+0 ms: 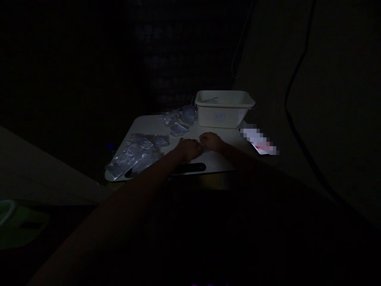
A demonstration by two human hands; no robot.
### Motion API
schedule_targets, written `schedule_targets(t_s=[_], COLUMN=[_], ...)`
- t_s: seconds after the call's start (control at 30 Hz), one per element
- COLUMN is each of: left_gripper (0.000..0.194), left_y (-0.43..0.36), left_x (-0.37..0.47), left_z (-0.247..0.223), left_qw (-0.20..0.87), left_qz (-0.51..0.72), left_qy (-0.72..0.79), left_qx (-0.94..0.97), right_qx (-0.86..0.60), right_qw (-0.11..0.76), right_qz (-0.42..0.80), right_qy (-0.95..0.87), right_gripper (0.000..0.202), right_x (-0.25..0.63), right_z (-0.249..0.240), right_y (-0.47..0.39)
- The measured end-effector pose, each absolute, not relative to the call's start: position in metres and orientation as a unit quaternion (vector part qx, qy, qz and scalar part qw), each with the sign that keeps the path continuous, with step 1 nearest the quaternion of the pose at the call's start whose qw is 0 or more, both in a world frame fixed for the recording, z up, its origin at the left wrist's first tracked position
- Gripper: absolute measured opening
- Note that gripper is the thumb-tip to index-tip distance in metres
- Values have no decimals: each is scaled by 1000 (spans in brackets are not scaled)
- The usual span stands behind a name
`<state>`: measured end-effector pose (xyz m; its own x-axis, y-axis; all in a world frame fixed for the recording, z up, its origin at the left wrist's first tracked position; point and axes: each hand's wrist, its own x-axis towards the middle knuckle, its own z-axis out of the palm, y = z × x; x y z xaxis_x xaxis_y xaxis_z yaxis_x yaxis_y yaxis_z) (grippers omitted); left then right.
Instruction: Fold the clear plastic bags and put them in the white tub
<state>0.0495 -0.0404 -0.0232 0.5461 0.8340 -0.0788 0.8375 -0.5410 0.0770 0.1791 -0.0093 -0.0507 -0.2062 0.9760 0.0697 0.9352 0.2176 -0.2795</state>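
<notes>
In dim light, my left hand [190, 149] lies low over the small white table [151, 124], its fingers bent and close together. My right hand [212, 141] meets it from the right, fingers curled in toward the left fingertips. A faint, pale, see-through bit shows beneath the right hand; what the fingers hold is too dark to make out. Left of my hands, crumpled clear plastic bags [135, 155] are heaped at the table's left side. Farther back lie more clear bags [178, 128], some seeming to have contents.
A cream plastic tub [222, 115] stands at the back right, with something clear inside. A phone with a lit, blurred screen [262, 149] lies at the right edge. Dark slots run along the table's front. A green basket [24, 224] is at lower left; a black cable [288, 107] hangs right.
</notes>
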Motion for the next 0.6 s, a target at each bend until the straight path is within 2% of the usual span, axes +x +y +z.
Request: schedule_targets(t_s=[0.3,0.47,0.6], left_gripper=[30,27,28], left_y=[-26,-23,-17], left_x=[44,43,43], left_z=[-33,-36,-39], left_qw=[19,56,97], left_qz=[-6,17,82], left_qy=[475,478,492], left_qx=[880,876,861], right_qx=[-654,-639,-631], right_qw=[66,49,70], right_qz=[27,7,21], right_qy=[-753,-767,-773], right_gripper=[26,26,23], right_x=[172,167,169], right_z=[-47,-45,-44], right_y=[-6,-10,-11])
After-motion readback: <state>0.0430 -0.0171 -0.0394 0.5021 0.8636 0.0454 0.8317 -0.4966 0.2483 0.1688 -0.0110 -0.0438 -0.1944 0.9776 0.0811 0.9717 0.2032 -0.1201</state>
